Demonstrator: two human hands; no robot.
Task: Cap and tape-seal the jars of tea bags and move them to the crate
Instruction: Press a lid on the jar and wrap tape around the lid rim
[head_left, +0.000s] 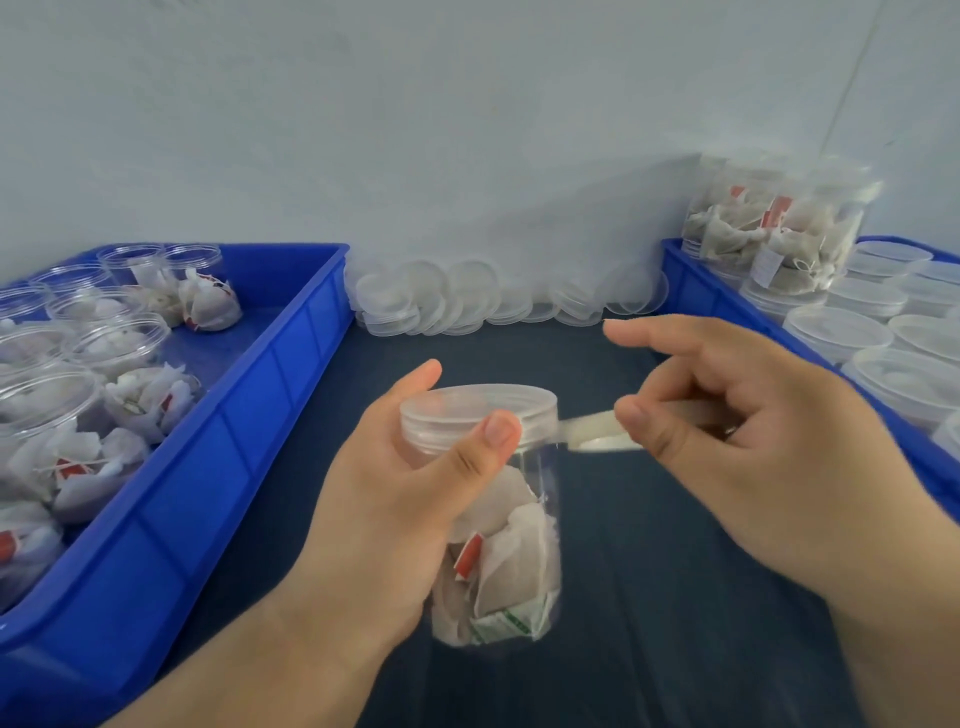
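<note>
A clear plastic jar (511, 551) full of tea bags is held above the dark table, with a clear lid (467, 408) on top. My left hand (395, 499) grips the jar, its thumb pressing on the lid's rim. My right hand (743, 431) pinches a strip of clear tape (587, 428) that runs from the lid's right edge to my fingers. The index finger of that hand points out to the left.
A blue crate (234, 441) on the left holds several open jars of tea bags. A blue crate (691, 280) on the right holds several capped jars, some stacked. Loose clear lids (467, 301) lie along the wall. Dark table surface (675, 597) lies between the crates.
</note>
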